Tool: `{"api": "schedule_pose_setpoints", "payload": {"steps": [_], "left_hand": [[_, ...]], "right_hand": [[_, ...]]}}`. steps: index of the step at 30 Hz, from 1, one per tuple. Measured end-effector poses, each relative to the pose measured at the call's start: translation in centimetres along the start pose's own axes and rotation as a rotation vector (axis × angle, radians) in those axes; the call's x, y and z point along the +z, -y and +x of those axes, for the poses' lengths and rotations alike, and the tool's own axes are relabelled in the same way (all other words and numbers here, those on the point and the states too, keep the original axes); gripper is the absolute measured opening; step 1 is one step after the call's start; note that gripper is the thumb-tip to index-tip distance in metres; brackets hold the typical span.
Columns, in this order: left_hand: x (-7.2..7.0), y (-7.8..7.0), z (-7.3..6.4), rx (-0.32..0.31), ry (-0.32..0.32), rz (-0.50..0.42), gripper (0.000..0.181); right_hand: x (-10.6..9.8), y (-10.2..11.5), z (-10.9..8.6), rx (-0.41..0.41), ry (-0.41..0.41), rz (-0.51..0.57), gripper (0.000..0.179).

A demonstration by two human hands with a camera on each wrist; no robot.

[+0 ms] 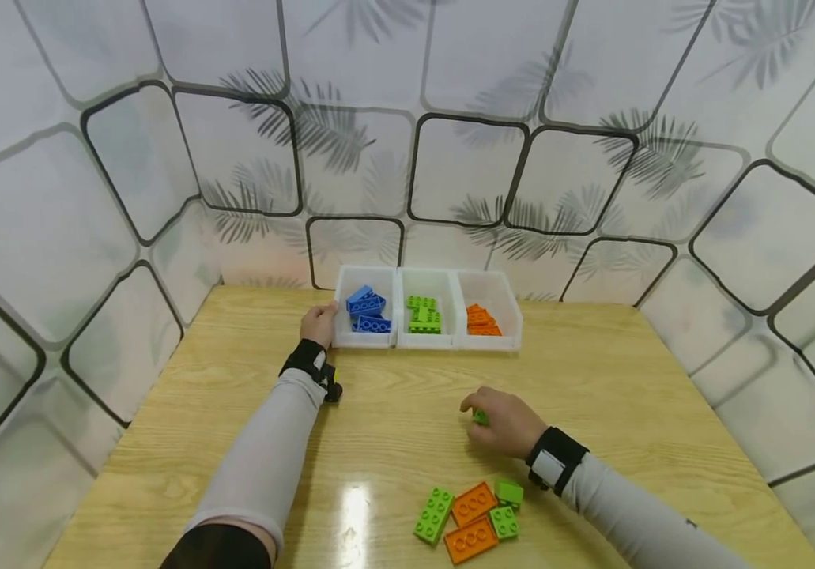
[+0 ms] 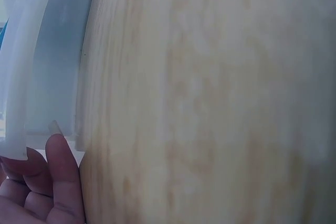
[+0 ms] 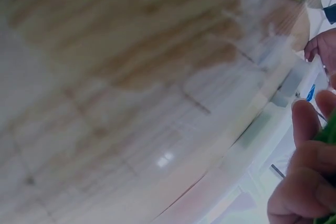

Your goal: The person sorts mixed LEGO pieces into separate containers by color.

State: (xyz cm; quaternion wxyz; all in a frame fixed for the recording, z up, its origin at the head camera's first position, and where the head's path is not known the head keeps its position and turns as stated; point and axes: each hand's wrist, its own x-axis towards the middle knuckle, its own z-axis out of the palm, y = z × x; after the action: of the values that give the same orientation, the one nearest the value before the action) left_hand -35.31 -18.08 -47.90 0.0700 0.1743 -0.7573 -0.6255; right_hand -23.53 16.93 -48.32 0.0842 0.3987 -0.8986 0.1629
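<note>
Green toy brick (image 1: pixel 480 416), one, partly hidden in the right hand (image 1: pixel 503 423), whose fingers curl around it just right of the wooden table's (image 1: pixel 393 427) middle. Three open-topped bins of white, translucent plastic stand side by side at the far edge: the left bin (image 1: pixel 367 276) contains blue bricks (image 1: pixel 369 306), the middle bin (image 1: pixel 427 281) lime ones, the right bin (image 1: pixel 481 286) orange ones; all are heaped, so exact counts are unclear. The left hand (image 1: pixel 318 325) grips the left bin's outer side, fingers bent at its edge. Five loose bricks cluster near right: one long green brick (image 1: pixel 434 515), two small green bricks (image 1: pixel 503 522) and two rectangular orange bricks (image 1: pixel 471 540), hard-edged with round studs. Two black wrist straps (image 1: pixel 557 460) circle pale, smooth sleeves (image 1: pixel 265 450). Pale yellow, grained wood shines at the near side.
</note>
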Motion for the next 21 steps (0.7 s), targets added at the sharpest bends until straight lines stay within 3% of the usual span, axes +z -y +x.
{"api": "schedule_pose_setpoints", "payload": {"steps": [9, 13, 17, 21], "left_hand": [[0.01, -0.59, -0.24, 0.012, -0.009, 0.025, 0.05], [-0.08, -0.78, -0.01, 0.034, -0.017, 0.022, 0.05], [-0.07, -0.62, 0.05, 0.027, -0.022, 0.009, 0.049], [0.12, -0.23, -0.13, 0.022, -0.019, 0.0, 0.05]], "right_hand": [[0.02, -0.41, 0.24, 0.01, 0.068, 0.011, 0.02], [-0.13, -0.5, 0.74, -0.068, 0.033, -0.016, 0.015], [-0.21, -0.51, 0.91, -0.166, 0.034, -0.021, 0.027], [-0.03, -0.45, 0.91, -0.192, 0.04, 0.031, 0.037]]}}
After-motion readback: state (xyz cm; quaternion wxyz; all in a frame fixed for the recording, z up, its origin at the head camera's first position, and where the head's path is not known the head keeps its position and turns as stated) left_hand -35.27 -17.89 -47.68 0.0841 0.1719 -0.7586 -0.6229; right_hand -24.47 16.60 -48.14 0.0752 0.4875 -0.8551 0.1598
